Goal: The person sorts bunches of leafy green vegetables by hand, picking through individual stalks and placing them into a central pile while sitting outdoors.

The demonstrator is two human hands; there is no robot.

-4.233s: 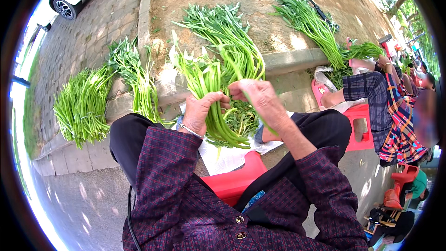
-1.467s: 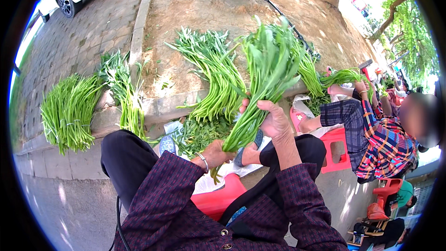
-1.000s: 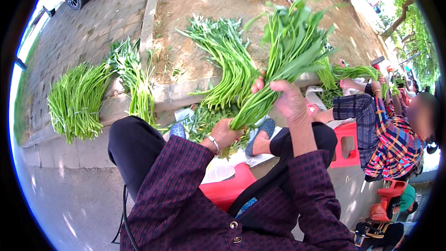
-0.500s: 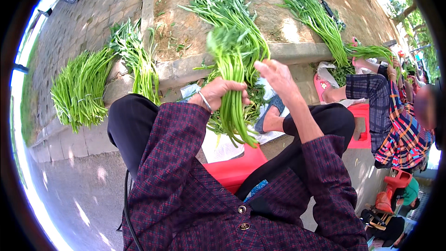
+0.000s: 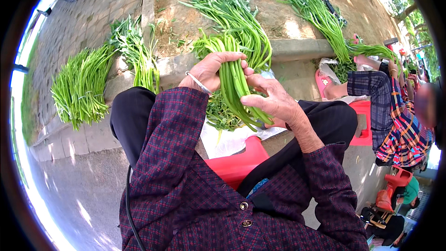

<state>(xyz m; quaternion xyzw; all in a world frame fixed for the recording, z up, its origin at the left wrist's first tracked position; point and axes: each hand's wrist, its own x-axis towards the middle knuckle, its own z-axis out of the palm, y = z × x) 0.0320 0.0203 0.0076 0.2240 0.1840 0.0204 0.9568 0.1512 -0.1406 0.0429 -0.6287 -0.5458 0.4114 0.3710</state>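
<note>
My left hand (image 5: 209, 70), a white bangle at its wrist, is wrapped round the upper part of a bunch of water spinach (image 5: 232, 80), the thumb across the stems. Lower down, my right hand (image 5: 276, 100) grips the same stems from the right side, thumb and fingers against them. The stem ends hang toward my lap and the other end points away. Just beyond lies a pile of long-stemmed water spinach (image 5: 237, 16) on the curb and bare soil. Loose leaves (image 5: 220, 111) lie below the bunch, between my knees, on a white plastic sheet (image 5: 218, 143).
Tied water spinach bundles (image 5: 81, 88) and a looser bundle (image 5: 139, 60) rest at the left along the stone curb (image 5: 297, 50). Another pile (image 5: 320, 23) lies at the far right, near a seated person (image 5: 402, 125). A red stool (image 5: 239, 160) stands between my legs. A car is parked far left.
The leafy tops in my left hand no longer show; shorter stems stand there. My right hand has come down from beside the tops onto the stems.
</note>
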